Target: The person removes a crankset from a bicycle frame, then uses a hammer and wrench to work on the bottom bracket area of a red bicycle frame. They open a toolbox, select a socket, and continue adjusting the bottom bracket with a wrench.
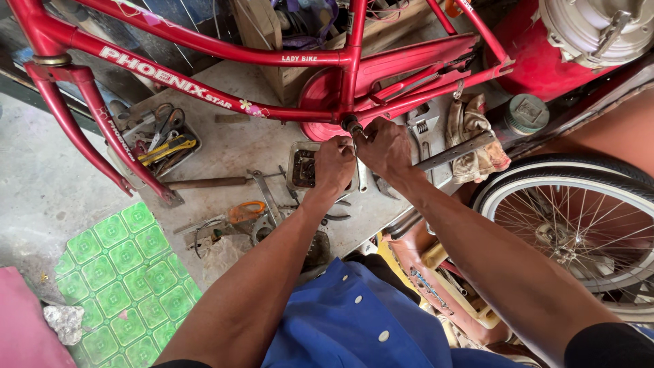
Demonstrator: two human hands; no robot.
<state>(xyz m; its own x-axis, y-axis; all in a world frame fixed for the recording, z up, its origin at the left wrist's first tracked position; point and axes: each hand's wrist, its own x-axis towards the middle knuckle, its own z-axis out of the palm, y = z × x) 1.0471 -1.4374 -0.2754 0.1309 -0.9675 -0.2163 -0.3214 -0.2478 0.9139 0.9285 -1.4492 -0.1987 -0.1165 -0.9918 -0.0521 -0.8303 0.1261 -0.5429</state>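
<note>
A rough grey concrete floor (225, 146) spreads under a cluttered repair spot, strewn with tools and patched at the lower left, well away from the hands, by a green patterned mat (126, 286). Above the floor hangs a red bicycle frame (204, 85), glossy, with white lettering and small flower decals on its sloping tubes; its fork legs drop down far to the left of the hands, and its chain guard runs off to the right above them. The frame's bottom bracket (350, 124), a dark, greasy round stub where the tubes meet, sits right at the fingertips.

Both hands meet there. The left hand (334, 167) is curled into a fist just below the bracket, and the right hand (385, 146) is closed beside it, touching it, fingers bent onto the bracket end. Whether either hand grips a small tool I cannot tell, as the fingers hide it.

Directly under the left hand lies a small metal tray (300, 167) of dark bits. Left of that lie a wooden-handled hammer (204, 182) and orange-handled scissors (238, 212); farther left stands a tray of pliers (160, 140). Just right of the right hand rest an adjustable wrench (424, 126) and a dirty rag (477, 140). A spoked wheel (579, 225) with a black tyre fills the space beyond the right forearm.
</note>
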